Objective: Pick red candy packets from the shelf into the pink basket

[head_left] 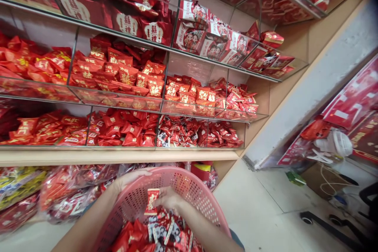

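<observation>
A pink plastic basket [211, 206] with a perforated wall is in front of me, below the shelves. My left hand [130, 179] is on its far left rim, fingers curled over the edge. Inside the basket, my right hand [169, 200] pinches a small red candy packet [151, 201] with gold-white lettering. Under that hand lie red packets [134, 236] on the left and red packets with black-and-white figures [165, 230] on the right.
Glass-divided shelves [124, 155] with red packets rise ahead. Boxes with printed figures [214, 43] stand on an upper tier. Filled plastic bags [73, 189] lie beneath. On the right are tiled floor [262, 220], a white fan [338, 143] and black chair legs [327, 228].
</observation>
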The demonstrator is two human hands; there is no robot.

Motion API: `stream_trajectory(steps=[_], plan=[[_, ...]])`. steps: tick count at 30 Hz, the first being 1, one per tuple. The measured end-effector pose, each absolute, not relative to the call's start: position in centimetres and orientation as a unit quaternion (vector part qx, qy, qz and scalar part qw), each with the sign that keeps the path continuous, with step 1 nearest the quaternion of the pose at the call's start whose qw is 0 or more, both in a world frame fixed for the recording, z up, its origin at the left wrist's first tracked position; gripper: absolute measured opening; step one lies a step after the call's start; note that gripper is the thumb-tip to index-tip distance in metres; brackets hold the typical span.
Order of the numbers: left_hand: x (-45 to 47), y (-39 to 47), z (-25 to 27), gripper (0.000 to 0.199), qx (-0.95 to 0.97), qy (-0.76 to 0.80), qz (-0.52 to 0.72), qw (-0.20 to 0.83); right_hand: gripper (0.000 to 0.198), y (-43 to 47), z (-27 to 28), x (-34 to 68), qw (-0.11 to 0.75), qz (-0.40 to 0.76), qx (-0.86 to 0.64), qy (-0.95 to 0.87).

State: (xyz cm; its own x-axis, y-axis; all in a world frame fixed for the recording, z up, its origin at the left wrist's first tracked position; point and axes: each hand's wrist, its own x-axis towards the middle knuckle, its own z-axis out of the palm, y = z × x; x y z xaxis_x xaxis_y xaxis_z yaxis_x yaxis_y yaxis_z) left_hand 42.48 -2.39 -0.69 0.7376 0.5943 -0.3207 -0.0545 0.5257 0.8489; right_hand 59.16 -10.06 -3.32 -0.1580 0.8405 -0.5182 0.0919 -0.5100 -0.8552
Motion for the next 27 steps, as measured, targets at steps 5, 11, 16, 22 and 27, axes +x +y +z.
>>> stream_trajectory(steps=[5,11,16,22,27], plan=[[42.2,-1.4,-2.2,0.045,0.440,0.280,0.198,0.830,0.025,-9.1,-4.8,57.8,0.252,0.625,-0.599,-0.433],[42.0,-1.2,-2.4,0.045,0.432,0.234,0.186,0.851,0.024,-7.8,-3.8,59.7,0.190,0.394,-0.726,-0.531],[41.8,-1.1,-2.4,0.044,0.472,0.235,0.182,0.830,0.012,-7.6,9.1,66.0,0.384,0.264,-0.568,-0.679],[41.9,-0.4,-3.4,0.040,0.439,0.234,0.181,0.848,0.027,-5.6,25.4,76.2,0.507,-0.145,-0.643,-0.555],[41.8,0.1,-4.3,0.039,0.436,0.245,0.179,0.847,0.021,-1.1,29.0,80.2,0.417,-0.126,-0.794,-0.425]])
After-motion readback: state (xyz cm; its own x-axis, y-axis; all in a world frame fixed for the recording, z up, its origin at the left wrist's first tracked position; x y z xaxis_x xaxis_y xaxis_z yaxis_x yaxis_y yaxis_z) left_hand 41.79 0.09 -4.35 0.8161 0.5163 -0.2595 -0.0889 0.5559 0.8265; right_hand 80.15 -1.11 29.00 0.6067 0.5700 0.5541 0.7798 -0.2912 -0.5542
